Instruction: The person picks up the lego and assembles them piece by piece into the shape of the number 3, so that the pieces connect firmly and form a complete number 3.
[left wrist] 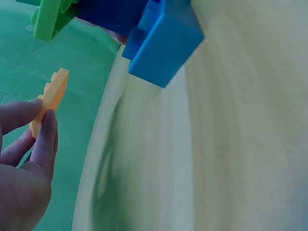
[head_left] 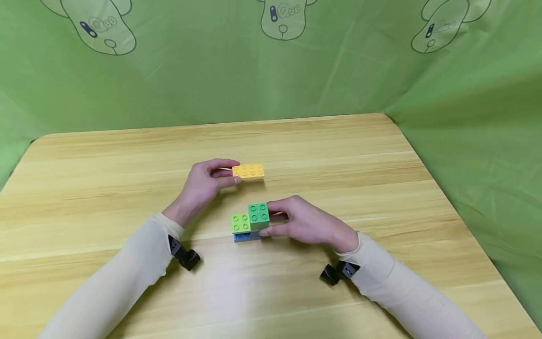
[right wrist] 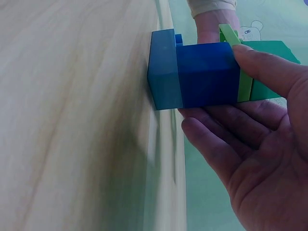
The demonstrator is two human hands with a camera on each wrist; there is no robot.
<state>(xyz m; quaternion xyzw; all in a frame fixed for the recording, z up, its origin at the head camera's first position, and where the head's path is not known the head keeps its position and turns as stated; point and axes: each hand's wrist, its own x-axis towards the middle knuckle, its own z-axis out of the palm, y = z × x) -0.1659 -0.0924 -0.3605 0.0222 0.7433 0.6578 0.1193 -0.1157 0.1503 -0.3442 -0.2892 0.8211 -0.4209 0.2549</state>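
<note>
Between thumb and fingers, my left hand [head_left: 202, 182] pinches a thin yellow-orange toy building brick [head_left: 248, 172] by its left end, studs facing up. My right hand [head_left: 306, 223] grips a stack of toy building bricks from its right side, thumb on the near face. A green brick [head_left: 259, 217] tops this stack, seated on one half of a thin lime-green brick [head_left: 240, 224]. Beneath come a dark blue brick [right wrist: 208, 74] and, lowest, a lighter blue brick [right wrist: 164, 70] with some studs exposed. The yellow-orange brick is apart from the stack, farther from me.
A wood-grain table [head_left: 347, 150] lies under both hands. Green cloth [head_left: 211, 70] with printed cartoon figures hangs behind it and along the right side. Each wrist carries a small black camera on a strap, over a light sleeve [head_left: 114, 278].
</note>
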